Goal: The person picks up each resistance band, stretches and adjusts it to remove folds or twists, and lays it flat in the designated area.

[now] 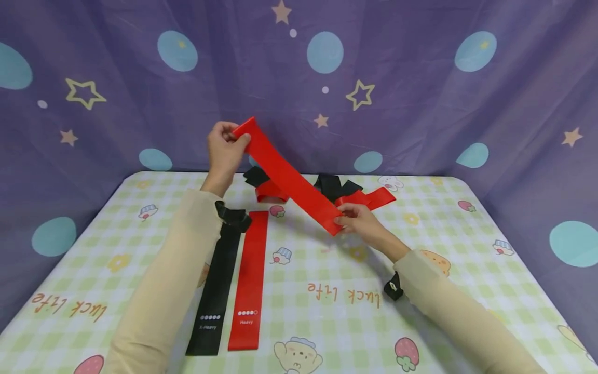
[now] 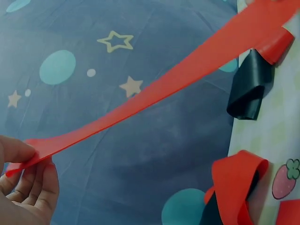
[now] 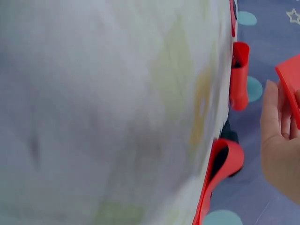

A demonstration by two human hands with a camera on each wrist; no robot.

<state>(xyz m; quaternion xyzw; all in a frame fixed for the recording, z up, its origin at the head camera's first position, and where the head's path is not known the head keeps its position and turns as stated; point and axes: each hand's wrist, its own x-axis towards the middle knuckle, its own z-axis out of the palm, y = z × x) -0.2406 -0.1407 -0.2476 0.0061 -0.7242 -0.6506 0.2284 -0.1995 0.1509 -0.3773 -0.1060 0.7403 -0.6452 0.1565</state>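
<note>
A red resistance band (image 1: pixel 291 179) is stretched out flat in the air, slanting from upper left down to the right. My left hand (image 1: pixel 226 153) pinches its raised end between thumb and fingers. At the lower end, my right hand (image 1: pixel 364 224) pinches the band close above the table. The left wrist view shows the same band (image 2: pixel 154 91) seen nearly edge-on, with the left fingers (image 2: pixel 42 187) beneath it. In the right wrist view only a corner of the band (image 3: pixel 291 82) shows at the right edge, beside the right hand (image 3: pixel 281 150).
A black band (image 1: pixel 215 296) marked X-Heavy and a red band (image 1: pixel 248 280) marked Heavy lie flat side by side on the checked tablecloth (image 1: pixel 336 322). Twisted red bands (image 1: pixel 376 198) and black bands (image 1: pixel 329 185) lie along the back edge, before a purple curtain (image 1: pixel 397 119).
</note>
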